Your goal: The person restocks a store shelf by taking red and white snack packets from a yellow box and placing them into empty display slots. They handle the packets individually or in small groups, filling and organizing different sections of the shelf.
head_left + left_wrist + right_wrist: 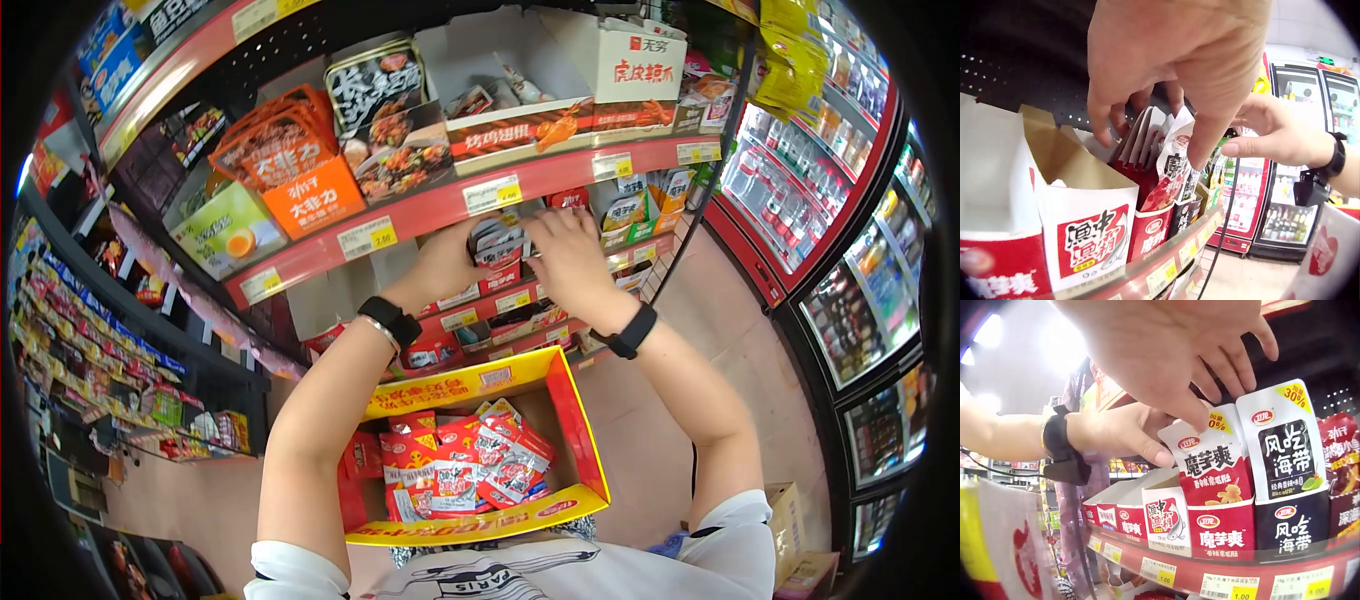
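Note:
My left hand (450, 268) reaches into the shelf row and holds a bunch of red-and-white snack packets (1169, 172) standing in a small red display box (1222, 534). In the left wrist view its thumb is at their front and its fingers bend down behind. From the right, my right hand (572, 262) hovers over the same packets. Its fingers spread loosely, and its thumb tip overlaps the top of the front packet (1215, 459) in the right wrist view. Next to it stands a black-and-white seaweed packet (1288, 440) in its own box.
A yellow-and-red carton (590, 440) with several red snack packets (455, 465) sits below my arms, against my body. A white fish-print box (1088, 231) stands left of the packets. The upper shelf edge (430, 215) runs just above my hands. Drinks fridges (800, 190) line the right.

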{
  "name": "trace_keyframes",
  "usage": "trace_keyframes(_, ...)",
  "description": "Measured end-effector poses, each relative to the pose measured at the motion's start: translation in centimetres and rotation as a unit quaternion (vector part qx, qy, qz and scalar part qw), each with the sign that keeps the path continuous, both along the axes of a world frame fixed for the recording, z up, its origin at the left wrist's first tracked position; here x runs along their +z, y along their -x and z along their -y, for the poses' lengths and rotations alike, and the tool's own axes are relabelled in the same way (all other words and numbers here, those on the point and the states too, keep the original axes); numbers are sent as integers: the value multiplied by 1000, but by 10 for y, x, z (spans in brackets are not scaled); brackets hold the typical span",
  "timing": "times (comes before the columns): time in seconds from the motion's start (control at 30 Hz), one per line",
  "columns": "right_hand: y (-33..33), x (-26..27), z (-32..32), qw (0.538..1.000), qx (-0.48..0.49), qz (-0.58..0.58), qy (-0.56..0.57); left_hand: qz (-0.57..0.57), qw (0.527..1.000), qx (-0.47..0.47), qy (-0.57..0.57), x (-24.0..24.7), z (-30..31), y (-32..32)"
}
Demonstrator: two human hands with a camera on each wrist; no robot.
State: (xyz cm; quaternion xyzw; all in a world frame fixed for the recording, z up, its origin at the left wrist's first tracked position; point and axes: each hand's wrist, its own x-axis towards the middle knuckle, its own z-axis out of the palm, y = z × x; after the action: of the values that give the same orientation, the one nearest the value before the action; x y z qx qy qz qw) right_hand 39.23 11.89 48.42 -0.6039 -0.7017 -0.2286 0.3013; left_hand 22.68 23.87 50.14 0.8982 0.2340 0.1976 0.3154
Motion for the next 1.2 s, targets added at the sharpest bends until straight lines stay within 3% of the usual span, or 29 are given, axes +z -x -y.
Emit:
trace_keyframes(0.13, 0, 14, 19, 999, 11, -30, 3, 49, 998, -39, -9, 4, 1, 8)
trace_keyframes(0.27, 5, 23, 37, 998, 32, -50, 5, -19, 1000, -7, 13, 9, 3, 23)
trace_keyframes(0.33, 9, 28, 43, 998, 43, -49, 25, 44, 995, -21, -87, 6, 4, 35)
trace_keyframes(0.47, 22, 39, 52, 996, 56, -52, 36, 13, 999, -17, -36, 17, 16, 62)
trace_keyframes(0.53, 33, 46, 55, 996, 57, -50, 36, 47, 996, -36, -68, 21, 26, 80)
trace_keyframes(0.63, 58, 53, 64, 966, 113, -176, 150, -9, 992, -119, -51, 34, 50, 117)
trace_keyframes(0.73, 85, 60, 69, 927, 176, -88, 320, -96, 980, -174, 12, 42, 75, 154)
trace_keyframes(0.87, 129, 33, 60, 809, 289, 118, 499, -232, 954, -179, 62, 46, 102, 183)
trace_keyframes(1.03, 160, -44, 49, 770, 376, 138, 497, -232, 955, -180, 45, 27, 109, 209)
trace_keyframes(1.07, 167, -55, 51, 761, 325, 181, 531, -236, 955, -172, 44, 25, 109, 211)
trace_keyframes(1.2, 166, -101, 63, 724, 313, 261, 557, -259, 952, -151, 55, 23, 108, 215)
